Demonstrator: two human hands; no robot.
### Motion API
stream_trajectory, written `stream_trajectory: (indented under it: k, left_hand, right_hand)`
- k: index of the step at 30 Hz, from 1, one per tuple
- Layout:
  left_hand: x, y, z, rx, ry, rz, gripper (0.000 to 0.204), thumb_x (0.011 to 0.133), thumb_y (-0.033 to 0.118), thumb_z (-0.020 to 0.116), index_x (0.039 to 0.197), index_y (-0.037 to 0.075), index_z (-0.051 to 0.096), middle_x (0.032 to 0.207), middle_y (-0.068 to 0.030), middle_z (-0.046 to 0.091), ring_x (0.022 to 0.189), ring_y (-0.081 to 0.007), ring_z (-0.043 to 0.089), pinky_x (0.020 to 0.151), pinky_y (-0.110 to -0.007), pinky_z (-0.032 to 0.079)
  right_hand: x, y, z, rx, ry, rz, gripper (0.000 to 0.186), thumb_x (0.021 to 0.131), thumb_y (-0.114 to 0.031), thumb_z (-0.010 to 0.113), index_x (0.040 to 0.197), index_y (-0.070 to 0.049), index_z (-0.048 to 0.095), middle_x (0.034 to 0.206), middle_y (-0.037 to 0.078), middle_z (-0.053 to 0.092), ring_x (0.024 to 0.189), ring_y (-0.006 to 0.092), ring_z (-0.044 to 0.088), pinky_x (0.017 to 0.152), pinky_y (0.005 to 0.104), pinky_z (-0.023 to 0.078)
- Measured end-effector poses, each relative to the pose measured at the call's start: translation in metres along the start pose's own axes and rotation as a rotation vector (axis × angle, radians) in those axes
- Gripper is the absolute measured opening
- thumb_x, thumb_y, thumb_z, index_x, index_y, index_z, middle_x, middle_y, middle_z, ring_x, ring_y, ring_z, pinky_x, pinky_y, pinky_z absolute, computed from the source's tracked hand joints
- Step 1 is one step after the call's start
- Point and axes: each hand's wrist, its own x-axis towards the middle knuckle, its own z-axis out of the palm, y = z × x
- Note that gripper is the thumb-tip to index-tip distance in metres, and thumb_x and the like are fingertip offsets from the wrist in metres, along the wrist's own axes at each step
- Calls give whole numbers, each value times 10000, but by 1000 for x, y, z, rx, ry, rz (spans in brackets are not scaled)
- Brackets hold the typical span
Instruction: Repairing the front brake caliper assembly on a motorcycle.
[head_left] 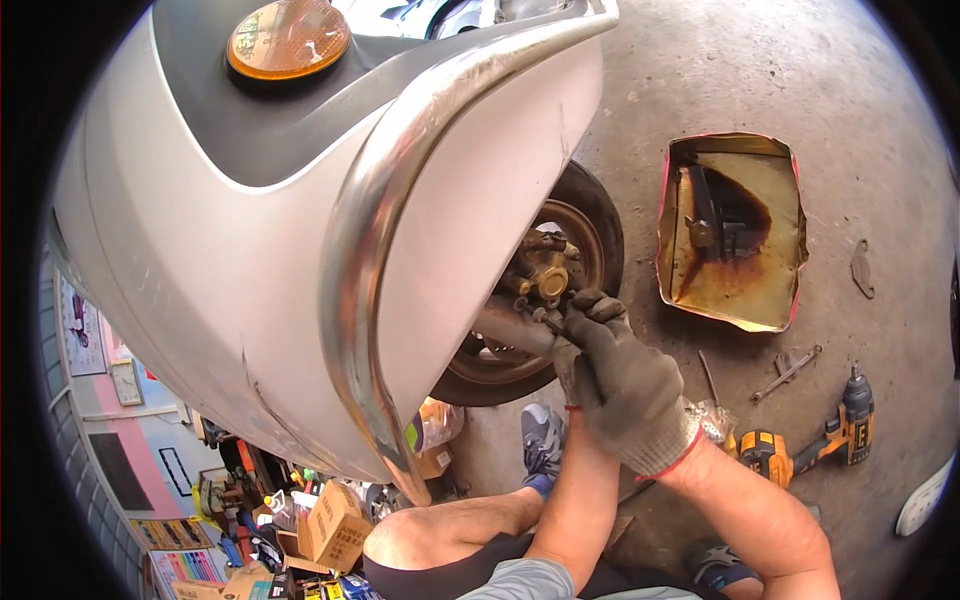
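Both my hands wear dark grey work gloves and meet beside the wheel [602, 215] of a white scooter [480, 170]. My right hand [635, 385] is in front, its fingers curled closed around something small I cannot make out. Behind it, my left hand [572, 375] is mostly covered, so its fingers do not show clearly. Just beyond the fingertips sits a gold brake caliper [550, 282] inside the wheel. A grey fork tube [505, 322] runs beside it, with small bolt-like parts around it.
To the right lies a metal tray [785, 310] with dark oil and a black part [705, 200]. Nearer me are a wrench [790, 373], a thin rod [708, 375] and an orange-black cordless impact driver [857, 415]. A flat metal plate [862, 268] lies farther right. Cardboard boxes [335, 525] crowd the left.
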Motion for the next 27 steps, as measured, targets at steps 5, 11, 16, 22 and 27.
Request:
stream_trajectory:
  k: [5,11,16,22,27]
  left_hand:
    - [-33,-29,48,263,131,190,117,987,188,524,1029,80,537,943,-49,559,854,-151,509,797,-278,443]
    - [-34,-27,48,212,106,138,109,984,192,525,1021,91,542,935,-42,558,858,-149,518,796,-281,446]
    - [-32,-24,42,167,65,79,103,982,196,526,1014,100,546,928,-37,558,862,-147,525,795,-284,448]
    - [-29,-16,29,121,9,36,98,980,200,527,1008,109,551,921,-32,557,865,-145,532,794,-286,451]
    - [-18,-14,19,145,-23,-9,105,983,213,522,1004,115,553,912,-28,557,861,-146,540,792,-292,456]
  right_hand:
    - [-4,-17,-1,-258,-176,53,346,872,-122,628,1212,-71,587,1064,184,623,735,346,679,564,405,545]
    - [1,-25,3,-313,-58,-8,324,862,-80,604,1184,-63,574,1126,203,586,755,351,674,589,423,552]
    - [6,-4,14,-69,-61,-37,360,858,-94,626,1208,-52,552,1152,210,585,846,411,663,715,478,550]
    - [1,-18,-2,-313,-169,8,328,897,-157,606,1198,-46,538,1116,220,608,813,401,668,639,449,552]
    - [8,-16,-2,-245,-116,-39,289,914,-172,600,1173,-52,554,907,202,658,778,379,675,597,445,539]
